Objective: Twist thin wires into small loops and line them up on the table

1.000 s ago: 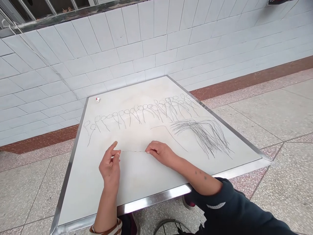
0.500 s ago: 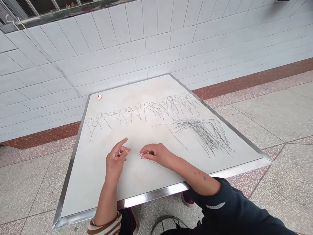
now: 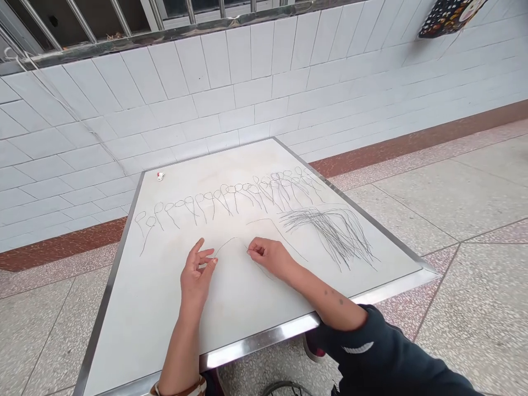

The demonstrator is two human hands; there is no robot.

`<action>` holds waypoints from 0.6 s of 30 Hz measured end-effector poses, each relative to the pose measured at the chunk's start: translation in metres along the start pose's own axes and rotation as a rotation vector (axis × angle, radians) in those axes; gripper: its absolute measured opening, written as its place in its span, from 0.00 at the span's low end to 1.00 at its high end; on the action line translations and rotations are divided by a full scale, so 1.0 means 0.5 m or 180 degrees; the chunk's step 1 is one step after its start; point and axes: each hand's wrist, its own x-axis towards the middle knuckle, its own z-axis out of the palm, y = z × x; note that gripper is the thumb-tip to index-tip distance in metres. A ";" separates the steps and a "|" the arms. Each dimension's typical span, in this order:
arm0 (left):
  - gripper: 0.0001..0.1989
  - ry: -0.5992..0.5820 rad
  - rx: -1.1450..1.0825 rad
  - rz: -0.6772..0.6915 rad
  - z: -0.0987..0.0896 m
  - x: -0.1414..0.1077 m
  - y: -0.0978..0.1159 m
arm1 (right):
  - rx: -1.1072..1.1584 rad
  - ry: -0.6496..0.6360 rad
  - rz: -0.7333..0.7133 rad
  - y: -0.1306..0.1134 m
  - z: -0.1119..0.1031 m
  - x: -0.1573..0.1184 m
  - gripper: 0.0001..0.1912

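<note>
A thin dark wire (image 3: 227, 241) arches between my two hands just above the white table top. My right hand (image 3: 270, 256) pinches it between thumb and forefinger, and its tail runs down below that hand. My left hand (image 3: 198, 278) holds the other end near the thumb tip, its forefinger raised and apart. Beyond my hands, a row of looped wires (image 3: 235, 190) with straight tails stretches across the table. Right of my right hand lies a bundle of loose bent wires (image 3: 330, 234). One single bent wire (image 3: 274, 224) rests between that bundle and my right hand.
The white table (image 3: 136, 324) has a metal edge and stands against a tiled wall (image 3: 165, 110). A small red-and-white object (image 3: 160, 176) sits in its far left corner. A barred window (image 3: 103, 27) and a dotted dark cloth item (image 3: 447, 19) are above.
My hands have moved apart, and the wire between them now bows upward in an arc. My left fingers are more spread. The camera view has shifted, showing more of the window and the dotted item.
</note>
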 end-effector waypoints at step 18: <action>0.27 0.2235 0.1183 0.0031 -0.221 0.080 -0.142 | -0.1333 0.0702 0.1163 0.089 -0.138 0.048 0.06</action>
